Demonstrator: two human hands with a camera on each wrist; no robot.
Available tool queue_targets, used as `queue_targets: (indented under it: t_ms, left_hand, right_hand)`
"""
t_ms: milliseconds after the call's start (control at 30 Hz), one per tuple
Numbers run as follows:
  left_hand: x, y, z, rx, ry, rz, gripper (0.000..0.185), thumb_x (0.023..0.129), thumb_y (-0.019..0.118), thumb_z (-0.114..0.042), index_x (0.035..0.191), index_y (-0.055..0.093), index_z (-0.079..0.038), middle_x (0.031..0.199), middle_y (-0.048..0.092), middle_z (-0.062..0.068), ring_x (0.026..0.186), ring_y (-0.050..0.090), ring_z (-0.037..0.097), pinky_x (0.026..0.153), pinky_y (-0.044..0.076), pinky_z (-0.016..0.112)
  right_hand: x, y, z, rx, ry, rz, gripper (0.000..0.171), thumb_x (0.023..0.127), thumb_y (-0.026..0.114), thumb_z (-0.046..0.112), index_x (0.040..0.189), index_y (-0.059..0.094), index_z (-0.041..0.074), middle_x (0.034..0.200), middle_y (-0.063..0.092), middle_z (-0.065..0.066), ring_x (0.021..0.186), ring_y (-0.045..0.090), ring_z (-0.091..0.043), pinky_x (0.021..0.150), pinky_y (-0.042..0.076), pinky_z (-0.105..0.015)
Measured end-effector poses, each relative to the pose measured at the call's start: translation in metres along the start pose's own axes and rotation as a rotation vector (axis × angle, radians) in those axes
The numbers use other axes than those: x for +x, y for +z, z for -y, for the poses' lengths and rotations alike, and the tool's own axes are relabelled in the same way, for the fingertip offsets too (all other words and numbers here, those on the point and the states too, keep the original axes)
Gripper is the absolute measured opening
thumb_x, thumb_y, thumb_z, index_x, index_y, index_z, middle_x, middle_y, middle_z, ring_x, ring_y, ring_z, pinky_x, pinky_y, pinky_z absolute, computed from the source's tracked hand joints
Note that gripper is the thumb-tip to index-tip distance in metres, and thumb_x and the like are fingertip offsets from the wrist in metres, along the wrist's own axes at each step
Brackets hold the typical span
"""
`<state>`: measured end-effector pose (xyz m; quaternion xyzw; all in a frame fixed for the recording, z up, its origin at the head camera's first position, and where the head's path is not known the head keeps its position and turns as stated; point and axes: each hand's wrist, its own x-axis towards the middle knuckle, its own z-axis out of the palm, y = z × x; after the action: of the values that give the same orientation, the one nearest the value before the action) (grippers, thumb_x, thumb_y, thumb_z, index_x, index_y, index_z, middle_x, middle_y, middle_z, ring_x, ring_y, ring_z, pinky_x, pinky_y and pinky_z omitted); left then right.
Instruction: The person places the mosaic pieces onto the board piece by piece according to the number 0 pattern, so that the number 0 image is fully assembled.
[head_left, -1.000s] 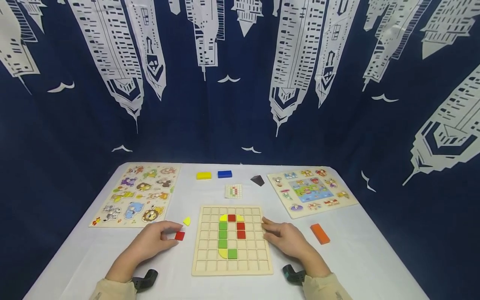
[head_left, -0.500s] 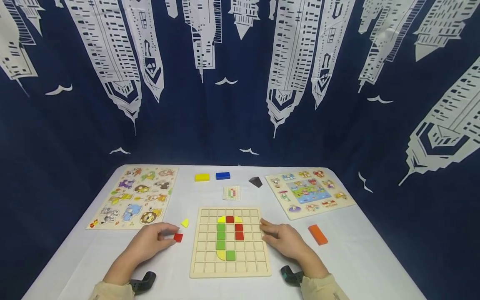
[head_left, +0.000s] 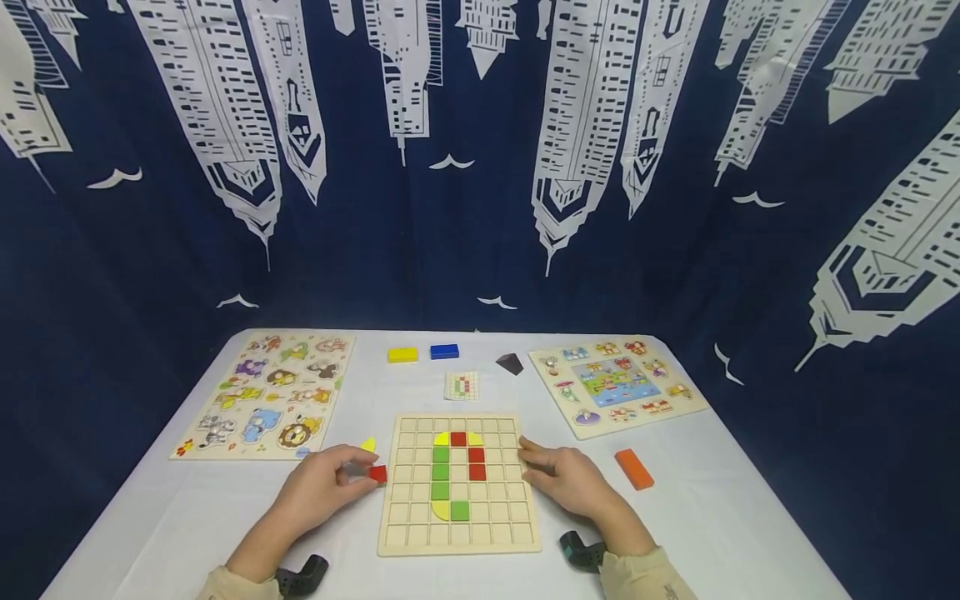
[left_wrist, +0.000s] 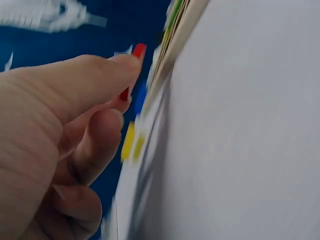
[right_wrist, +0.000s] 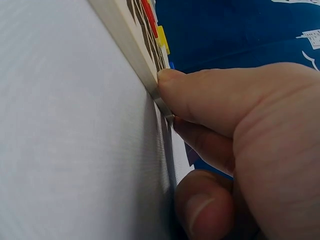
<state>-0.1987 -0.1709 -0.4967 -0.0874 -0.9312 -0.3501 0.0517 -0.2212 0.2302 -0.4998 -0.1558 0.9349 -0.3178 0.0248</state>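
In the head view, my left hand (head_left: pixel 322 485) pinches a small red square tile (head_left: pixel 378 474) just off the left edge of a wooden grid board (head_left: pixel 459 542). The left wrist view shows this red tile (left_wrist: pixel 138 51) on edge between thumb and fingertips. A yellow curved tile (head_left: pixel 367 445) lies behind that hand, partly hidden. My right hand (head_left: pixel 570 482) touches the board's right edge with thumb and forefinger, set apart along it. Its thumb (right_wrist: pixel 200 90) lies against the edge in the right wrist view. Green, red and yellow tiles sit in the board's cells.
A small pattern card (head_left: pixel 462 386) lies behind the board, with yellow (head_left: pixel 402 355) and blue (head_left: pixel 444 352) blocks and a dark block (head_left: pixel 511 363) beyond. Picture puzzles stand left (head_left: pixel 258 421) and right (head_left: pixel 585 425). An orange block (head_left: pixel 634 469) lies beyond my right hand.
My left hand has moved right with the red tile, up to the board's left edge, and now partly covers the yellow tile. My right hand has stayed at the board's edge.
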Motion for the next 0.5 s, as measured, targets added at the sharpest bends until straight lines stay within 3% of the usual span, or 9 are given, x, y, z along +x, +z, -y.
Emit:
queue_targets:
  t_ms: [133, 233, 367, 500]
  left_hand:
    - [-0.005, 0.019, -0.022, -0.085, 0.048, 0.004, 0.025, 0.080, 0.089, -0.028, 0.101, 0.077, -0.034, 0.068, 0.056, -0.015, 0.050, 0.046, 0.006, 0.047, 0.037, 0.024]
    - [-0.007, 0.036, -0.037, -0.127, 0.105, 0.017, 0.020, 0.082, 0.088, -0.029, 0.097, 0.077, -0.036, 0.077, 0.062, -0.019, 0.051, 0.049, 0.004, 0.048, 0.039, 0.024]
    - [-0.007, 0.054, -0.054, -0.118, 0.179, 0.060, 0.014, 0.085, 0.085, -0.032, 0.097, 0.078, -0.035, 0.090, 0.067, -0.023, 0.055, 0.050, 0.001, 0.049, 0.040, 0.023]
    - [-0.005, 0.062, -0.067, -0.096, 0.194, 0.098, 0.011, 0.086, 0.084, -0.034, 0.096, 0.079, -0.031, 0.087, 0.065, -0.021, 0.055, 0.049, 0.000, 0.048, 0.040, 0.023]
  right_hand:
    - [0.001, 0.002, -0.001, 0.000, -0.006, 0.003, 0.038, 0.095, 0.073, 0.024, 0.132, 0.071, 0.016, 0.150, 0.056, 0.005, 0.140, 0.053, -0.031, 0.113, 0.041, -0.054]
    - [0.001, 0.002, 0.000, 0.007, -0.007, 0.005, 0.039, 0.095, 0.074, 0.024, 0.132, 0.071, 0.015, 0.150, 0.056, 0.005, 0.140, 0.053, -0.031, 0.113, 0.041, -0.055]
    - [0.001, 0.001, 0.000, 0.002, -0.008, 0.003, 0.039, 0.094, 0.074, 0.024, 0.132, 0.071, 0.016, 0.150, 0.056, 0.005, 0.139, 0.053, -0.031, 0.113, 0.041, -0.055]
    - [0.001, 0.000, 0.000, 0.011, 0.004, 0.014, 0.039, 0.094, 0.074, 0.025, 0.132, 0.071, 0.017, 0.150, 0.055, 0.005, 0.140, 0.052, -0.031, 0.113, 0.040, -0.055]
